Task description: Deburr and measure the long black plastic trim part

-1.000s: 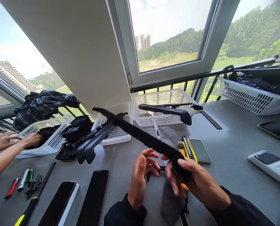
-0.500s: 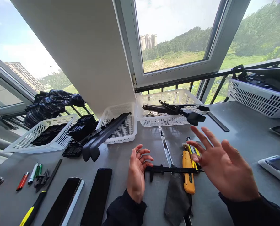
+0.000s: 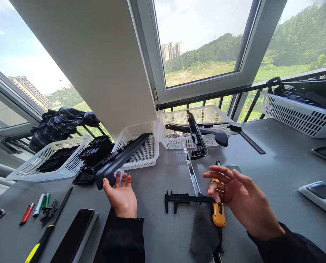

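My left hand (image 3: 124, 199) is palm up with fingers apart, at the near end of the long black plastic handle parts (image 3: 126, 155). Its thumb is by the rounded end of one part; whether it grips is unclear. My right hand (image 3: 245, 199) has loosely bent, spread fingers over the right end of a black caliper (image 3: 189, 198). Under those fingers lies a yellow-orange utility knife (image 3: 219, 215), partly hidden. A dark grey pouch-like piece (image 3: 206, 233) lies below the caliper. One ribbed black part (image 3: 198, 140) leans over the front rim of the middle white basket (image 3: 176, 143).
More white baskets stand at left (image 3: 67, 170) and right (image 3: 302, 116). A phone (image 3: 72, 233), a black-and-yellow handled file (image 3: 44, 237) and several lighters (image 3: 27, 213) lie at left. A metal strip (image 3: 192, 173) runs down the centre. A white device (image 3: 320, 195) sits at right.
My left hand has moved left, from the caliper to the black handle parts. My right hand has come left and its fingers have bent. The ribbed part at the middle basket has swung downward.
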{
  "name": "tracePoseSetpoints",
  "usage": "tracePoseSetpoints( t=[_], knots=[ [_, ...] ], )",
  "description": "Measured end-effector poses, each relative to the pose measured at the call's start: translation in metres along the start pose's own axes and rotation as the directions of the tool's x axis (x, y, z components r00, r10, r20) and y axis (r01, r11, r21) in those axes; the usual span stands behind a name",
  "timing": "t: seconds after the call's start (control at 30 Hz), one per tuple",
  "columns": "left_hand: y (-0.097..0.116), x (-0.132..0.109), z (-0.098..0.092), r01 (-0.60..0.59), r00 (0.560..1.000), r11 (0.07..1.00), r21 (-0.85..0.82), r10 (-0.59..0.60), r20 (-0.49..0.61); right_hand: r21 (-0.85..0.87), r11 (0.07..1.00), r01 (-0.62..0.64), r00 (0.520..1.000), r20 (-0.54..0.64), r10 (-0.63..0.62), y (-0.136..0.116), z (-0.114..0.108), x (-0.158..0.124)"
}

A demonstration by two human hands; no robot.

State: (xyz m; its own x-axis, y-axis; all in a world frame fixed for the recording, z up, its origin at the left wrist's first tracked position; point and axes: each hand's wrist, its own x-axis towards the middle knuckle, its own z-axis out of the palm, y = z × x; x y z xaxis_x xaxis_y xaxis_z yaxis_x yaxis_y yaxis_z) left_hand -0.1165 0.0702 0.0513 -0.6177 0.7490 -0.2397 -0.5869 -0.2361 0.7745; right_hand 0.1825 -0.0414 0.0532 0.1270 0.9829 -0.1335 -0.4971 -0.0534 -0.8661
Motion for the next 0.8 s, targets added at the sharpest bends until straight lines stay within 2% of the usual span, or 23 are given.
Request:
tracePoseSetpoints(
  t=[0.07, 0.17, 0.27, 0.47, 0.6, 0.7, 0.8],
  knots=[
    [0.0, -0.002, 0.001, -0.024, 0.999, 1.0, 0.001, 0.024, 0.022, -0.02, 0.999, -0.026, 0.997, 0.076, 0.027, 0.001, 0.003, -0.002],
    [-0.007, -0.017, 0.006, -0.032, 0.992, 0.999, 0.014, 0.03, 0.126, -0.029, 0.999, -0.035, 0.987, 0.155, 0.039, 0.004, 0.005, -0.004],
    [-0.016, -0.036, 0.01, 0.04, 0.957, 0.997, 0.073, -0.059, 0.283, -0.036, 0.999, -0.038, 0.982, 0.186, 0.044, 0.006, 0.003, -0.004],
    [-0.026, -0.055, 0.01, 0.288, 0.827, 0.932, 0.222, -0.359, 0.432, -0.056, 0.998, -0.016, 0.986, 0.163, 0.025, 0.008, 0.0, -0.006],
    [-0.025, -0.057, 0.01, 0.365, 0.733, 0.885, 0.29, -0.465, 0.496, -0.087, 0.996, 0.01, 0.988, 0.156, 0.004, 0.013, 0.001, -0.006],
    [-0.026, -0.062, 0.009, 0.328, 0.671, 0.878, 0.349, -0.476, 0.569, -0.126, 0.991, 0.045, 0.985, 0.171, -0.023, 0.018, 0.001, -0.005],
    [-0.031, -0.069, 0.008, 0.198, 0.616, 0.899, 0.389, -0.423, 0.664, -0.2, 0.975, 0.099, 0.978, 0.199, -0.059, 0.023, 0.001, -0.006]
  ],
)
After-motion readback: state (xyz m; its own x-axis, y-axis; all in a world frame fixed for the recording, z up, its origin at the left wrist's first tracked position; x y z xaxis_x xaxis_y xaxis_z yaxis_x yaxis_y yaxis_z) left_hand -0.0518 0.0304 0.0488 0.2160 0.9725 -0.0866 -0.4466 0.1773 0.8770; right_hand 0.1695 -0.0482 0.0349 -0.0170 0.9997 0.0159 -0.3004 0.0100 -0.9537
